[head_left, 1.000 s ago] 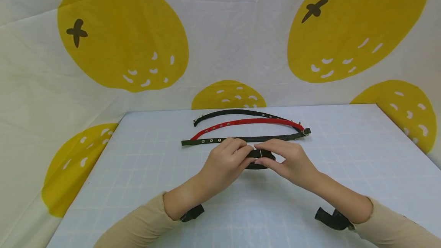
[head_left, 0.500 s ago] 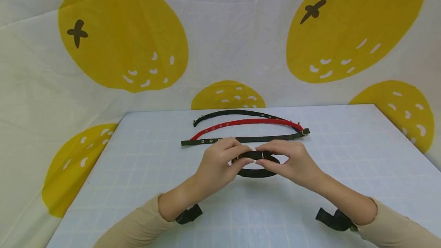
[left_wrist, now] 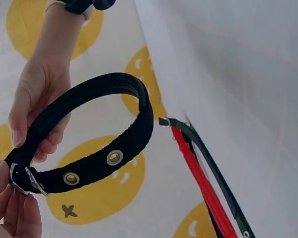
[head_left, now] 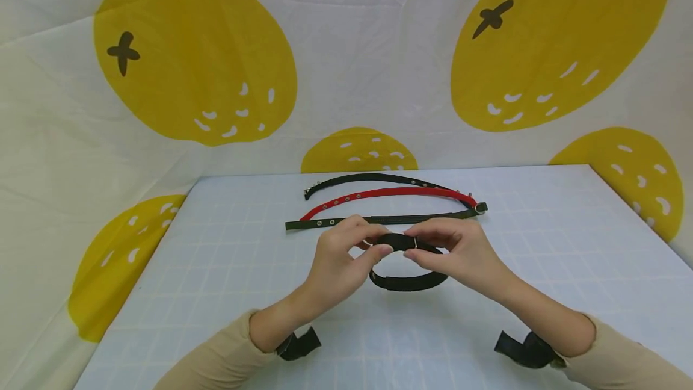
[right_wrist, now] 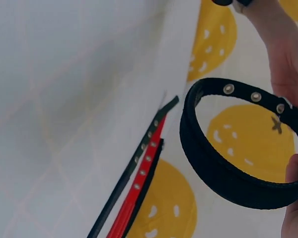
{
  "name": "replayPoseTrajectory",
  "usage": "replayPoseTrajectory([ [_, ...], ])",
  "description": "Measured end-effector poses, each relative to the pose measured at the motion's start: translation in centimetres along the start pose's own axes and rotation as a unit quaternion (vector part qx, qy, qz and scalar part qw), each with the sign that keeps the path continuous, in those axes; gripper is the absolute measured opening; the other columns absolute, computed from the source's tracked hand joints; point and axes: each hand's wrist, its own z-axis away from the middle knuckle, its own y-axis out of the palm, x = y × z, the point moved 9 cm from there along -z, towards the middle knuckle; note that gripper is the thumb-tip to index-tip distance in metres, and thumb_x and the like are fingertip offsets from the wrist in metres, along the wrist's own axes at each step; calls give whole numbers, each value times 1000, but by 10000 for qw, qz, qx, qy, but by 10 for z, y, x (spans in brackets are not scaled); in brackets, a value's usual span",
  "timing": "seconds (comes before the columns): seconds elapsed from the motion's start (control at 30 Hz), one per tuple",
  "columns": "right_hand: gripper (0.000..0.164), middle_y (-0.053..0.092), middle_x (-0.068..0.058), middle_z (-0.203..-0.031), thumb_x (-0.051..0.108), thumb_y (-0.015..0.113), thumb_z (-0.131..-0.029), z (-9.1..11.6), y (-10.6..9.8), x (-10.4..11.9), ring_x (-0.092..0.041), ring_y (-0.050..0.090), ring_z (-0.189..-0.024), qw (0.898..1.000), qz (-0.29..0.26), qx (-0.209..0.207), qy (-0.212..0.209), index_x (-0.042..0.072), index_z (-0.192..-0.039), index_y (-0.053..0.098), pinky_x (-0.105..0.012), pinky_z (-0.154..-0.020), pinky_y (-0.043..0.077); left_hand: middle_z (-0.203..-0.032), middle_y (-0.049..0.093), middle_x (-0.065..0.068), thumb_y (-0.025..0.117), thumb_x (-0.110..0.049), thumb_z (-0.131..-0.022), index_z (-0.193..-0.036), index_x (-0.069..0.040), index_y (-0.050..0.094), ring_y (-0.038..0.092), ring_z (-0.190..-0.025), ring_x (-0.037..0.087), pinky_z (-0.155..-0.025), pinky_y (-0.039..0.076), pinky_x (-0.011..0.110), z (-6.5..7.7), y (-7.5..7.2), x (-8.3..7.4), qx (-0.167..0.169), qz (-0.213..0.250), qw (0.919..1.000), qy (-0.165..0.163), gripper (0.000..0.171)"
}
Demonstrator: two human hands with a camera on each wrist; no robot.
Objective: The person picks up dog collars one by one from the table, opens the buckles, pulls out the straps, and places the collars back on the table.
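Note:
A black collar, fastened into a loop, is held above the table between both hands. My left hand pinches its upper band from the left; in the left wrist view the silver buckle is at those fingers. A metal ring hangs on the band beside the buckle. My right hand pinches the band from the right between thumb and fingers. Metal eyelets line part of the strap in the right wrist view. The lower part of the loop hangs below the hands.
Behind the hands, a red collar lies between a black collar at the back and a dark collar in front. They are on a pale checked table surface. A white cloth with yellow fruit shapes stands behind.
The loop has come into fuller view below the hands, its lower part sitting further down. My left hand has shifted slightly left along the band; both hands still pinch the collar.

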Motion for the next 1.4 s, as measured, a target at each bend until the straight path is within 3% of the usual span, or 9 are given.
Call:
replayPoseTrajectory([
  [0.2,24,69,-6,-92,-7,73,-75,0,-2,-4,-16,66,-78,9991,-236,-123,319,0,-98,69,-27,-70,55,-83,62,1,71,-4,-81,-97,-3,68,59,-79,12,-68,54,27,1,-5,10,-231,454,9949,-866,17],
  [0.3,23,69,-7,-92,-6,73,-75,0,-2,-8,-17,67,-78,9986,-301,-89,437,-2,-98,69,-29,-69,55,-83,63,1,71,-5,-81,-97,-3,68,60,-80,12,-70,54,28,1,-8,13,-312,555,9917,-1120,17],
  [0.53,31,68,-7,-102,2,73,-78,6,-4,-21,-13,66,-86,9967,124,93,801,1,-109,66,-25,-74,54,-85,64,1,72,-7,-80,-97,-4,69,60,-80,13,-70,54,28,0,-14,12,-487,548,9916,-1067,18],
  [0.67,31,69,-4,-99,4,73,-79,9,-7,-23,-11,65,-84,9956,478,163,792,1,-109,67,-23,-75,53,-87,65,2,72,-8,-80,-97,-5,69,60,-80,13,-71,54,30,-1,-16,13,-588,578,9924,-916,17],
  [0.9,29,71,-2,-91,3,74,-77,8,-7,-23,-10,66,-78,9958,710,237,530,-1,-105,68,-25,-71,54,-96,64,-4,75,-11,-78,-109,-10,68,57,-88,8,-76,50,28,1,-6,17,-96,65,9967,-809,32],
  [1.07,29,70,-7,-93,2,73,-78,8,-11,-26,-9,67,-80,9952,786,111,577,-3,-106,67,-24,-69,54,-107,62,-5,78,-15,-77,-118,-12,63,55,-93,7,-79,49,27,9,-3,27,252,-310,9935,-1067,44],
  [1.23,29,70,-12,-94,3,70,-81,9,-20,-33,-9,67,-84,9935,497,-101,1020,-5,-109,64,-23,-71,54,-100,64,-3,75,-13,-79,-110,-10,65,58,-90,8,-77,52,28,19,-5,42,286,-366,9875,-1508,33],
  [1.4,31,69,-13,-97,5,69,-83,11,-24,-35,-8,67,-86,9915,394,-263,1211,-4,-113,63,-22,-72,53,-95,67,-3,73,-13,-81,-105,-9,67,60,-85,8,-77,53,28,22,-8,46,224,-110,9876,-1551,24],
])
